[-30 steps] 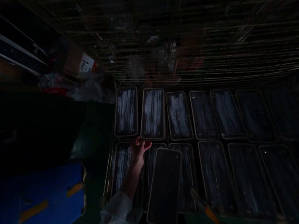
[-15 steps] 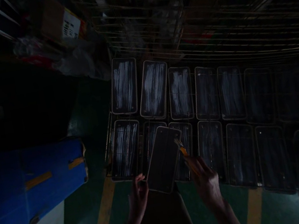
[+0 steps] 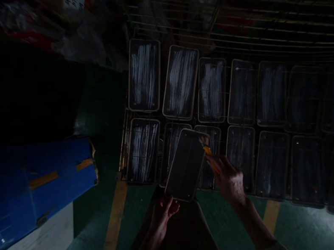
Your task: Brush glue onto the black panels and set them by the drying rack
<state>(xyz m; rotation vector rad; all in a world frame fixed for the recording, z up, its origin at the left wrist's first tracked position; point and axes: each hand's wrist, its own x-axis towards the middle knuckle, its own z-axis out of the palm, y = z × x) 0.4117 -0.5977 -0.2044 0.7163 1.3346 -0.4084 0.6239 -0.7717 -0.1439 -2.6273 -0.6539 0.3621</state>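
- Dim green floor [image 3: 227, 235]; a wire rack [image 3: 255, 36] stands behind two rows of mostly white-streaked panels [image 3: 144, 75].
- My dark rimmed panel [image 3: 185, 167] slants over the near row; I'd judge it stiff and light, best taken by its rim.
- My left hand [image 3: 165, 215], half-curled, meets its lower-left corner; gripping or merely touching, I can't tell.
- My right hand [image 3: 231, 180] wraps an orange-handled brush [image 3: 210, 155] by the upper-right corner.

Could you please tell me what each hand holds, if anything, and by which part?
Right hand: a brush, by its orange handle. Left hand: at the near left corner of the dark panel; grip unclear.
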